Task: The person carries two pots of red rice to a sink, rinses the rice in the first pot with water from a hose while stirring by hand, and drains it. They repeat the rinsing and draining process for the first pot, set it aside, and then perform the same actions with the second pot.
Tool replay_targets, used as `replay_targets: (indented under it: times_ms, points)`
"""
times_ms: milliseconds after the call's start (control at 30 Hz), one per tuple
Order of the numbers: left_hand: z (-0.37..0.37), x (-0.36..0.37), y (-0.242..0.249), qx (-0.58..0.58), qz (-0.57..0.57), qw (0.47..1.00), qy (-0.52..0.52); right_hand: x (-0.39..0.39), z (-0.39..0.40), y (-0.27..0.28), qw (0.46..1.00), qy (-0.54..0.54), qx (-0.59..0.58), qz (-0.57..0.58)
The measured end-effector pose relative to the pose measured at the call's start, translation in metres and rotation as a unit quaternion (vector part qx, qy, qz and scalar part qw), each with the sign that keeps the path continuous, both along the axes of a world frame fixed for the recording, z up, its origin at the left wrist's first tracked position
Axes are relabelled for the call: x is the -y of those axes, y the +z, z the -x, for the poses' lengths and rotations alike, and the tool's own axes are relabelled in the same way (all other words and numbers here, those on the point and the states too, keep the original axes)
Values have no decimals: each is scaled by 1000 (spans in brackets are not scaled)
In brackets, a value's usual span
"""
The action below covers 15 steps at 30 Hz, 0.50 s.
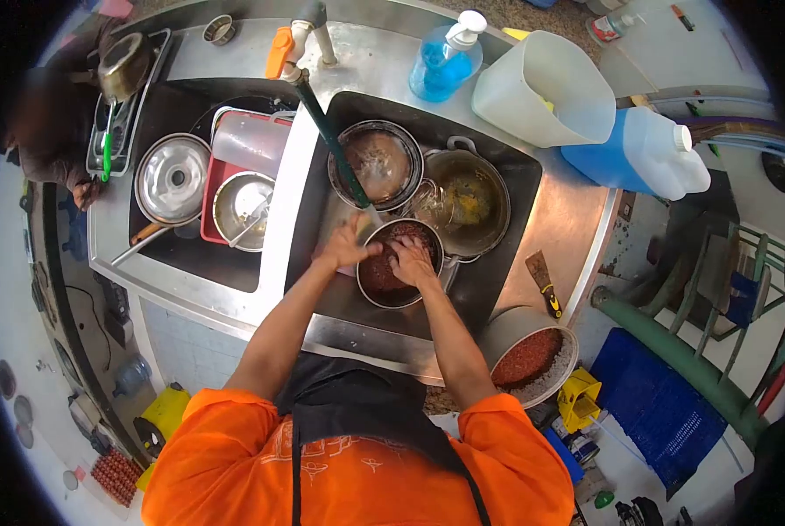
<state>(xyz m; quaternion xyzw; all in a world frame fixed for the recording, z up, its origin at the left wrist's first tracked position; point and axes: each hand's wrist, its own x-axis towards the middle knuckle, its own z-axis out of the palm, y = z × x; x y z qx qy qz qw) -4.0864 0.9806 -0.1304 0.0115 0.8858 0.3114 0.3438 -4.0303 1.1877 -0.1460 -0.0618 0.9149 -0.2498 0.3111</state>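
Observation:
A metal pot (393, 306) of small reddish-brown beans or grains (380, 279) sits at the front of the right sink basin. Inside it, my right hand (412, 261) rests on the beans with its fingers spread. My left hand (347, 245) is at the pot's left rim, fingers apart, close to the lower end of a dark green hose (329, 133). That hose hangs from a tap with an orange handle (279, 53). Behind the pot stand a round pan holding cloudy water (377, 164) and a larger pot with yellowish residue (471, 197).
The left basin holds a lidded pan (173, 179), a red tray (210, 203) and a steel bowl (244, 210). Soap (441, 70), a white container (541, 88) and a blue jug (629, 153) line the back. A scraper (543, 282) and bean-filled pot (508, 329) are right. A person (55, 140) stands left.

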Motion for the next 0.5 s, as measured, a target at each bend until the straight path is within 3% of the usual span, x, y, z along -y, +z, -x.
replay_targets:
  times_ms: [33,133,367,467,500]
  points:
    - [0,-14,36,103,67,992,-13,0,-1,-4,999,-31,-31,4]
    - [-21,-25,-4,172,80,982,22,-2,2,-17,999,-33,-13,9]
    - [-36,-13,-59,124,10,990,64,-9,3,0,983,-165,-72,-24]
    - [-21,-12,-59,173,30,980,94,-14,9,19,963,-253,-88,-28]
    - [-4,-16,-21,191,37,977,87,-17,5,20,946,-272,-160,-72]
